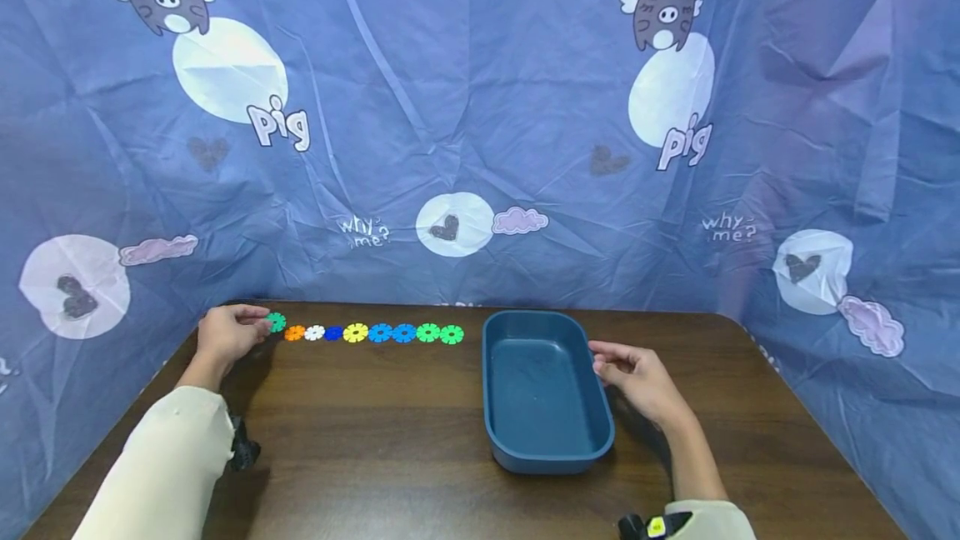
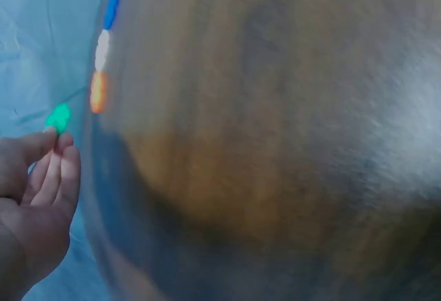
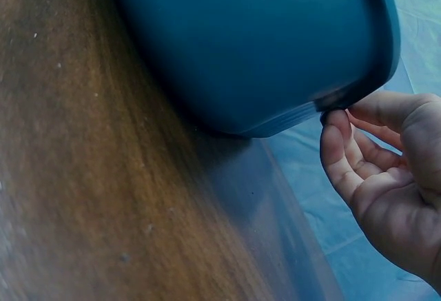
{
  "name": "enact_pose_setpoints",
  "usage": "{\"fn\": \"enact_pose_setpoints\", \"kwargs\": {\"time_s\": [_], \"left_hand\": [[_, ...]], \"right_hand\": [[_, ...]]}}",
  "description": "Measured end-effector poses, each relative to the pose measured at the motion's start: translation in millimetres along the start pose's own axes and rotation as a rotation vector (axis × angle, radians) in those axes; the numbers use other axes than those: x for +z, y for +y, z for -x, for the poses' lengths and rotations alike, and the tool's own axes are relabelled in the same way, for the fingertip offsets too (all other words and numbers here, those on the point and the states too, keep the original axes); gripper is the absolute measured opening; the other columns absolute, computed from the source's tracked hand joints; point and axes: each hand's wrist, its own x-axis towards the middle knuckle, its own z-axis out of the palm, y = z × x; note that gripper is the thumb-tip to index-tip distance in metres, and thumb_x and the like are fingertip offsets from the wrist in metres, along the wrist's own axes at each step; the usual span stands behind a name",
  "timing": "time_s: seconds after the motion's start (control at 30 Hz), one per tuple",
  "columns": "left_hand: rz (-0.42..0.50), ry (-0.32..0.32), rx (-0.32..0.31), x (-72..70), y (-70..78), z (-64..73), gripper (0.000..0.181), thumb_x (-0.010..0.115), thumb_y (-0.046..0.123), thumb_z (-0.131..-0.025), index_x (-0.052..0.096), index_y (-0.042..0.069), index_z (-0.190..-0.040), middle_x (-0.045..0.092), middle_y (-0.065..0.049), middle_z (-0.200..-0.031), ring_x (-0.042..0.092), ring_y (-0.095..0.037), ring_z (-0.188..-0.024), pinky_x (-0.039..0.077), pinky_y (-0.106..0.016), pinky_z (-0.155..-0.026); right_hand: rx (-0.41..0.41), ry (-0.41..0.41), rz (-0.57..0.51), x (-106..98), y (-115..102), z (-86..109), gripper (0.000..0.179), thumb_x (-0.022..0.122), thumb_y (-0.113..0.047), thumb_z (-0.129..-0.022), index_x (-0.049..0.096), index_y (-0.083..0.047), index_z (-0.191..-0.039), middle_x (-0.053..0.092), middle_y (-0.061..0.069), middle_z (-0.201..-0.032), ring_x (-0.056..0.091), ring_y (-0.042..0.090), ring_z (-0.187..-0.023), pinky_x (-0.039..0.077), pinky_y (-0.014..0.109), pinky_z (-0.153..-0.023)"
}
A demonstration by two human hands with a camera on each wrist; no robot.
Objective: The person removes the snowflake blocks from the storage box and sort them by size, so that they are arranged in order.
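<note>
My left hand (image 1: 231,336) pinches a green notched plastic disc (image 1: 277,322) between thumb and fingertips at the left end of a row of similar discs. In the left wrist view the green disc (image 2: 59,118) stands out past the fingertips, beside the orange disc (image 2: 98,93). A deep blue rectangular bin (image 1: 551,465) sits right of the row, with nothing inside. On its right side, my right hand (image 1: 641,377) holds the rim between thumb and fingers; the right wrist view shows the thumb under the rim's edge.
Along the back of the brown wooden table (image 1: 360,432) lie an orange, a white (image 1: 315,332), a dark blue and a yellow disc (image 1: 356,332), then two blue and two green discs (image 1: 452,334). A blue printed cloth (image 1: 465,107) hangs behind and beside the table.
</note>
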Motion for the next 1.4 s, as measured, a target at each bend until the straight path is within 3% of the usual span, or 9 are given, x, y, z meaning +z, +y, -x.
{"fn": "enact_pose_setpoints", "kwargs": {"time_s": [0.13, 0.27, 0.6, 1.1, 1.4], "left_hand": [[0.009, 0.075, -0.069, 1.8, -10.1, 4.2, 0.029, 0.069, 0.001, -0.094, 0.067, -0.016, -0.118, 0.077, -0.015, -0.085, 0.067, -0.001, -0.062, 0.055, -0.02, -0.055], [0.044, 0.096, -0.13, 5.8, -14.8, 5.2, 0.029, 0.069, 0.001, -0.096, 0.067, -0.015, -0.119, 0.077, -0.014, -0.084, 0.066, -0.001, -0.061, 0.055, -0.022, -0.054], [0.038, 0.087, -0.127, 8.1, -19.0, -0.3, 0.028, 0.068, 0.0, -0.096, 0.067, -0.017, -0.117, 0.077, -0.014, -0.083, 0.064, 0.001, -0.059, 0.056, -0.019, -0.055], [-0.083, 0.053, -0.047, 2.0, -13.2, 4.4, 0.032, 0.071, 0.007, -0.095, 0.067, -0.014, -0.119, 0.077, -0.013, -0.083, 0.06, 0.006, -0.058, 0.046, -0.016, -0.054], [-0.139, 0.045, 0.057, 0.2, -11.2, 9.7, 0.034, 0.07, 0.009, -0.095, 0.067, -0.013, -0.121, 0.075, -0.022, -0.101, 0.063, -0.001, -0.07, 0.046, -0.019, -0.063]], "right_hand": [[0.0, 0.001, 0.011, -0.6, -0.3, 0.0, 0.038, 0.067, -0.009, -0.1, 0.062, 0.006, -0.134, 0.07, 0.021, -0.111, 0.069, 0.017, -0.092, 0.059, 0.029, -0.079], [-0.005, -0.006, 0.014, 0.1, -0.8, -0.4, 0.038, 0.066, -0.01, -0.1, 0.062, 0.007, -0.135, 0.07, 0.021, -0.111, 0.069, 0.019, -0.092, 0.059, 0.029, -0.078], [0.014, 0.005, -0.004, 0.8, -1.3, -0.1, 0.038, 0.067, -0.008, -0.1, 0.062, 0.007, -0.134, 0.069, 0.022, -0.111, 0.069, 0.016, -0.092, 0.059, 0.027, -0.078], [0.012, 0.012, 0.014, -1.2, -0.3, -0.2, 0.037, 0.067, -0.008, -0.1, 0.063, 0.006, -0.133, 0.069, 0.019, -0.109, 0.069, 0.015, -0.092, 0.059, 0.028, -0.079], [0.015, 0.006, 0.041, 0.2, 2.2, -0.5, 0.036, 0.066, -0.01, -0.1, 0.064, 0.003, -0.134, 0.07, 0.018, -0.109, 0.069, 0.02, -0.093, 0.06, 0.031, -0.08]]}}
